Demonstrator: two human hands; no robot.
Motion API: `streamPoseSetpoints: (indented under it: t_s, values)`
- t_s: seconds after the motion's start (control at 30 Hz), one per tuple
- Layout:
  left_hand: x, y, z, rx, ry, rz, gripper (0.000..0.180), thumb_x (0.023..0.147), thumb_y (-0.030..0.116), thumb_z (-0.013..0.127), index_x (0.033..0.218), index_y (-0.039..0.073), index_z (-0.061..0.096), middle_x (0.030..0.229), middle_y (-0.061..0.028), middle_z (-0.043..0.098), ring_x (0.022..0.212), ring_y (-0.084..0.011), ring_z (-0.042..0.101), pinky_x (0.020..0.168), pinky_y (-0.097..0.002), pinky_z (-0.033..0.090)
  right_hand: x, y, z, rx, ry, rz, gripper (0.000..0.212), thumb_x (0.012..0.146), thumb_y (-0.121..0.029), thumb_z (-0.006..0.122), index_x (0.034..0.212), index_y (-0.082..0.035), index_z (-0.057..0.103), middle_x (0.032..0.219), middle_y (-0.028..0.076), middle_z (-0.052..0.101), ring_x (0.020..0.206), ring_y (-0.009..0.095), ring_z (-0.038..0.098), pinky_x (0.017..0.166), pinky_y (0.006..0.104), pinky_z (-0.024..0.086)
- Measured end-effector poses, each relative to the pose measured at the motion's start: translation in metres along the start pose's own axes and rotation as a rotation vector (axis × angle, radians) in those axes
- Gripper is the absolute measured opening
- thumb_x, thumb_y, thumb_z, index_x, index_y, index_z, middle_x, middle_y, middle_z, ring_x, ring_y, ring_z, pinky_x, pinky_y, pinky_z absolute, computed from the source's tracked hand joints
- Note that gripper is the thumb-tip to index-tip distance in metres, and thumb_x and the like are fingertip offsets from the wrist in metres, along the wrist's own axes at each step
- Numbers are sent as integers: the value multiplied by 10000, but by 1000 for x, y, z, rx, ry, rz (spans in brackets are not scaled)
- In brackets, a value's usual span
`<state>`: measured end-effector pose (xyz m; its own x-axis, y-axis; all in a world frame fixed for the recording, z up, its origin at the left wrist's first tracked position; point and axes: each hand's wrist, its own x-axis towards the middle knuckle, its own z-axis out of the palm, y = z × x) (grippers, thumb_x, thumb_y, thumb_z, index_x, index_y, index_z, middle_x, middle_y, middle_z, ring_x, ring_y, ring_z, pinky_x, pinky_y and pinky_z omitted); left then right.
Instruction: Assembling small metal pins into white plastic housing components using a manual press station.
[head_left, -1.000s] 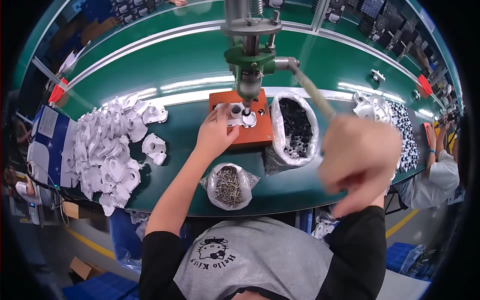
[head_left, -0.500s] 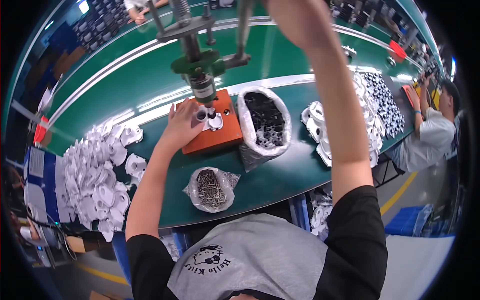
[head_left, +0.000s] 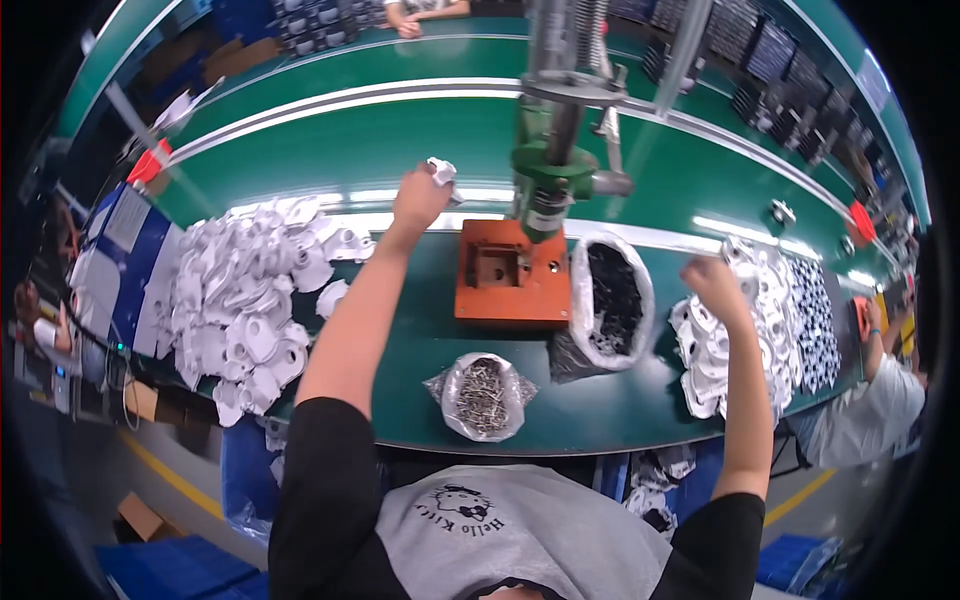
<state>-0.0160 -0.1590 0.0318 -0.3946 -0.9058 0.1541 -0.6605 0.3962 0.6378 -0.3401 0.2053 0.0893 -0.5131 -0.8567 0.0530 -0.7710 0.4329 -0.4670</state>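
While the left hand (head_left: 420, 203) grips a white part (head_left: 441, 171), the right hand (head_left: 715, 284) hovers by a heap (head_left: 745, 345)

We see the white part pinched in the left fingers, raised to the left of the orange block (head_left: 512, 306), behind whose upward-facing recess stands a green press (head_left: 553, 172). The right hand appears curled; whether it holds or touches anything we cannot tell. Between block and heap we note a bag of black parts (head_left: 613, 298); nearer us, a bag of screws (head_left: 482, 396); at left, a second heap of white pieces (head_left: 240, 300)
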Motion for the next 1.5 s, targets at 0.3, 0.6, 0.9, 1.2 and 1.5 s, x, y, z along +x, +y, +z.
streamPoseSetpoints:
  t_s: [0.3,0.6,0.9,1.2,1.5]
  values:
    - [-97,-36,-54,343,-50,69,602,803,384,673,1250,35,469,1108,-239,572,1033,-408,582,842,-483,488,-38,40,43,-703,-74,259,598,790,-522,615,1252,-148,544,1235,168,537,1002,399,605,880,537,432]
    - [-183,-95,-89,586,-192,-82,701,745,495,709,1241,60,471,1230,-267,483,1047,-463,561,821,-501,489,-29,57,57,-639,66,304,545,852,-476,545,1302,-174,489,1287,213,507,1132,428,537,1004,575,314]
    - [-179,-105,-71,399,-182,-23,576,836,354,666,1179,-48,438,1374,-346,356,1208,-527,429,925,-496,466,-28,40,40,-389,35,275,630,809,-349,616,1378,-166,417,1315,163,503,1171,400,492,1008,546,273]
    - [-192,-79,-68,230,-12,13,297,975,231,475,1116,-26,519,997,-217,662,820,-366,667,730,-439,519,-82,-71,72,849,273,-155,703,871,-100,570,1483,-88,225,1458,143,343,1151,216,468,908,321,438]
    - [-260,61,-35,-607,-24,656,333,998,261,452,1160,-30,453,1340,-275,486,1123,-313,602,872,-353,512,-117,-196,115,1202,-71,-667,748,857,-190,660,1441,-10,228,1548,236,76,1394,313,263,1099,424,287]
